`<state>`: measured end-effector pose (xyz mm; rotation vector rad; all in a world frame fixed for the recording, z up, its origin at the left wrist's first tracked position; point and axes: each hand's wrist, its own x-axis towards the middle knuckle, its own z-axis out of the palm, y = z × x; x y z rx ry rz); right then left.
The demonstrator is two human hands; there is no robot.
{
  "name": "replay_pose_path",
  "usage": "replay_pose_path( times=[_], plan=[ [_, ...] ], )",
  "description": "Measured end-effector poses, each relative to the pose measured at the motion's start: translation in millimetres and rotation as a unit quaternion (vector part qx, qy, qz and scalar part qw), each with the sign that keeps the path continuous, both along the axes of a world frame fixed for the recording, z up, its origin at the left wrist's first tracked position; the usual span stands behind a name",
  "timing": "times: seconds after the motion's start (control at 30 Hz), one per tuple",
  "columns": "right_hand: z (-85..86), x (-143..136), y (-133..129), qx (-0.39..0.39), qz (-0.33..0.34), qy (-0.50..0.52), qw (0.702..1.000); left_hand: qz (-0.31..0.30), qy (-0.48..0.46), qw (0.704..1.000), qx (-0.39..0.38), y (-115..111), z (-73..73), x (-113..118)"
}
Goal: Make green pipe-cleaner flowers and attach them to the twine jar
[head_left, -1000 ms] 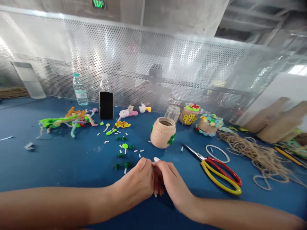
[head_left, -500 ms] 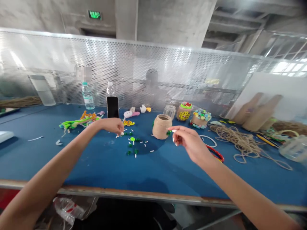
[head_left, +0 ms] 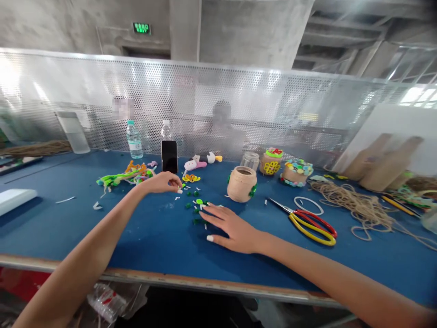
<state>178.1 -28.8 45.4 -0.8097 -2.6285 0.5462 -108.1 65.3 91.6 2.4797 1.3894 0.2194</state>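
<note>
My left hand (head_left: pixel 167 183) hovers over the far side of the small scraps, its thumb and fingers drawn together in a pinch. Whatever it may hold is too small to make out. My right hand (head_left: pixel 235 229) is spread palm down, its fingertips at the little dark green pieces (head_left: pixel 196 222) and partly covering them. A bright green piece (head_left: pixel 199 201) lies just beyond those fingers, with bits of white paper around it. Behind the right hand stands a twine-wrapped jar (head_left: pixel 239 186), upright and open-topped, with green decoration on its sides.
Scissors (head_left: pixel 312 228) with red and yellow handles lie right of the jar, by a white loop (head_left: pixel 309 206) and a twine heap (head_left: pixel 355 205). Two decorated jars, a clear glass jar (head_left: pixel 250 161), a phone (head_left: pixel 170 157) and water bottles stand behind. Fuzzy coloured stems (head_left: pixel 124 176) lie left.
My right hand has left the jar's side and moved left and nearer, opening over the green pieces. The scissors now show fully. My left hand stays pinched in about the same place.
</note>
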Motion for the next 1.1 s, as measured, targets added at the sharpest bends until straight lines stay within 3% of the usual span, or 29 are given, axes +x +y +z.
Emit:
replay_pose_path(
  times=[0.13, 0.3, 0.4, 0.53, 0.67, 0.8, 0.97, 1.1],
  plan=[
    [-6.9, -5, 7, 0.037, 0.038, -0.091, 0.994, 0.028, -0.021, 0.998, 0.044, 5, -5.1, -8],
    [-2.4, -3, 14, 0.139, -0.005, -0.122, 0.983, 0.062, -0.015, 0.991, 0.120, 11, -18.8, -14],
    [6.4, 18, 2, 0.210, -0.065, -0.124, 0.968, 0.038, 0.002, 0.992, 0.123, 15, -30.6, -12],
    [2.4, 77, -17, 0.256, -0.233, -0.122, 0.930, 0.041, 0.015, 0.993, 0.109, 22, -42.3, -6],
    [-16.6, 161, -21, 0.222, -0.390, -0.147, 0.881, 0.066, 0.021, 0.993, 0.094, 25, -43.6, 1],
    [-30.5, 216, -19, 0.136, -0.417, -0.186, 0.879, 0.080, 0.020, 0.992, 0.092, 20, -38.9, 7],
    [-39.7, 217, -27, 0.121, -0.453, -0.182, 0.864, 0.085, 0.019, 0.990, 0.113, 14, -37.1, 10],
    [-39.5, 207, -38, 0.122, -0.508, -0.176, 0.834, 0.079, 0.023, 0.988, 0.131, 13, -38.6, 10]
  ],
)
